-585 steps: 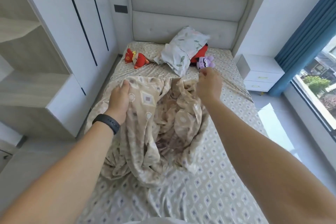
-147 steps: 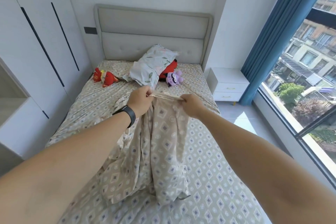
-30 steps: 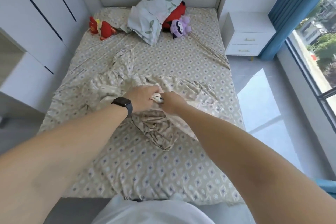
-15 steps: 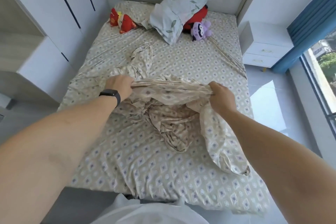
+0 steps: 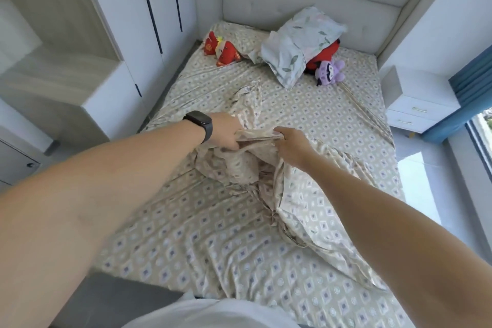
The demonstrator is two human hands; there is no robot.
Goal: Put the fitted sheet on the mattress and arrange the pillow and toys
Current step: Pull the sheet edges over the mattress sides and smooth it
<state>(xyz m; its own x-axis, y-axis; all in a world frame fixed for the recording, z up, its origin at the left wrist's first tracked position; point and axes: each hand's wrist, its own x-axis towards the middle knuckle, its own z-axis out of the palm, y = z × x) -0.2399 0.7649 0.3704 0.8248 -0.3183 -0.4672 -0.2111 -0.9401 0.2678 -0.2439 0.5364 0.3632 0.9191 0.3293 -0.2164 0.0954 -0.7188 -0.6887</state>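
Note:
A beige fitted sheet [image 5: 306, 120] with a diamond pattern lies loosely spread over the mattress, bunched and twisted in the middle. My left hand [image 5: 227, 130] and my right hand [image 5: 291, 145] both grip a gathered edge of the sheet [image 5: 257, 138], close together above the bunched part. A leaf-print pillow [image 5: 298, 45] leans near the headboard. Half under it lies a red plush toy [image 5: 326, 57], with a purple plush toy [image 5: 330, 73] in front. Another red toy [image 5: 221, 50] lies at the far left corner.
A grey padded headboard [image 5: 306, 0] closes the far end. White wardrobe doors [image 5: 149, 2] and open shelves run along the left. A white nightstand [image 5: 415, 101] and blue curtain [image 5: 471, 93] stand to the right, with sunlit floor [image 5: 423, 194] beside the bed.
My hands, spread wide along the sheet edge half a second ago, have come close together again on the gathered edge. The view has shifted left and closer.

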